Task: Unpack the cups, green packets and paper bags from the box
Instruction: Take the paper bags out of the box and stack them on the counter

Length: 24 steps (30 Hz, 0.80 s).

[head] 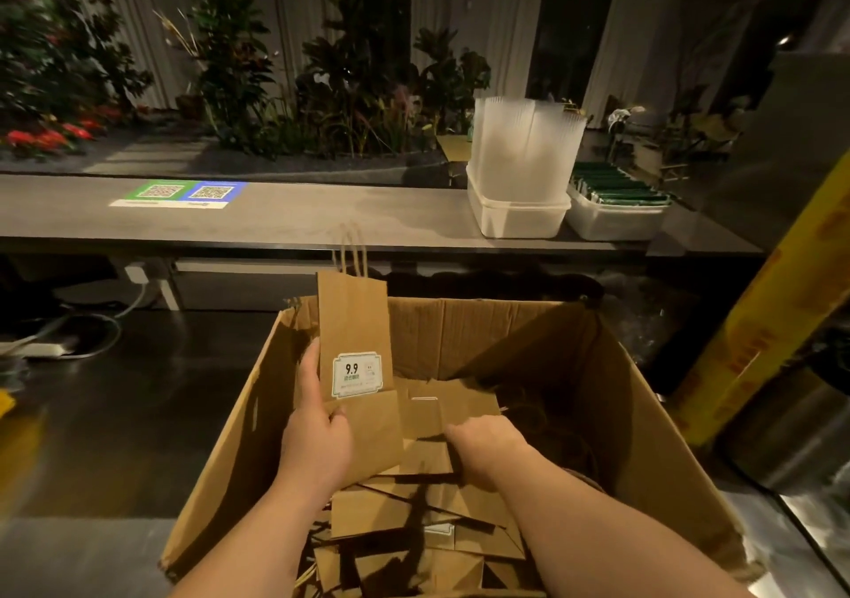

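A large open cardboard box [575, 367] stands in front of me with several flat brown paper bags [414, 514] lying in it. My left hand [317, 432] grips one paper bag [354, 321] upright at the box's left side; it has twine handles and a white "9.9" label. My right hand [483, 443] reaches down among the bags in the box, fingers curled onto another bag's edge. On the counter behind, stacks of clear plastic cups [524, 151] stand in a white tub [519, 215], and green packets [621, 185] fill a second tub [611, 220].
A long grey counter [299, 215] runs across behind the box, with a QR code sheet [184, 193] on its left part. Plants line the back. A yellow-wrapped column [754, 335] rises at the right. Cables and a power strip [41, 348] lie at the left.
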Each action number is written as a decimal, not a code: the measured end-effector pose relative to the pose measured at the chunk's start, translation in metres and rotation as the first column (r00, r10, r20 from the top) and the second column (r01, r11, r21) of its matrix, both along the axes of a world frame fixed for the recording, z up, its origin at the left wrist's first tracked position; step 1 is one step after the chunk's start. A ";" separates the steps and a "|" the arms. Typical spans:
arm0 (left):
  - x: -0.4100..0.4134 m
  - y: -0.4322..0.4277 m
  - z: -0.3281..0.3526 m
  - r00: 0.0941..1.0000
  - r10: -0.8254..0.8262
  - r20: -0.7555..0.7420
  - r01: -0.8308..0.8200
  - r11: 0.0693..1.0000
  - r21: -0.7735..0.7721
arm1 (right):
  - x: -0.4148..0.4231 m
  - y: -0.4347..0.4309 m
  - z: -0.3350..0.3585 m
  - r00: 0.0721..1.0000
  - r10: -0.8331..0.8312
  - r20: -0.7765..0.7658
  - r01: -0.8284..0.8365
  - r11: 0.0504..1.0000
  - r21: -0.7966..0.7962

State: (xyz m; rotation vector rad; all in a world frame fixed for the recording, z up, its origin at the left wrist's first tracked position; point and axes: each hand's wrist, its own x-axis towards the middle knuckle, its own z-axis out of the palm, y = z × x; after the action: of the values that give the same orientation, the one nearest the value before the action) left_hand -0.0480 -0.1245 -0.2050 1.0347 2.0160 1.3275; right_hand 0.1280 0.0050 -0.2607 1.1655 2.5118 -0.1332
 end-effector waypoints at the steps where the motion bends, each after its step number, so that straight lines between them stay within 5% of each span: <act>1: 0.000 -0.001 0.000 1.000 0.005 -0.027 -0.005 1.000 0.005 | 0.000 -0.002 0.002 1.000 0.019 0.006 -0.019 0.999 0.029; 7: 0.000 -0.003 -0.006 0.958 0.105 -0.265 -0.089 0.993 0.073 | 0.004 -0.006 0.029 0.967 0.006 -0.253 0.092 0.922 0.375; 13: 0.000 -0.002 -0.012 0.930 -0.149 -0.336 0.110 0.985 -0.132 | 0.005 -0.011 0.044 0.832 -0.006 -0.555 0.195 0.939 0.282; 18: 0.009 -0.003 -0.008 0.882 -0.298 -0.366 0.226 0.947 -0.226 | -0.003 -0.015 0.046 0.793 0.075 -0.604 0.128 0.950 0.285; 24: 0.010 -0.001 0.000 0.913 -0.347 -0.215 0.307 0.930 -0.200 | -0.011 -0.014 0.052 0.854 0.203 -0.479 0.016 0.910 0.415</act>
State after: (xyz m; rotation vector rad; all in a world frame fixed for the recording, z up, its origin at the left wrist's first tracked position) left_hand -0.0380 -0.1253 -0.2054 1.4450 1.9703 0.8790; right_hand 0.1169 -0.0092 -0.2085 1.2848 3.1842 0.1363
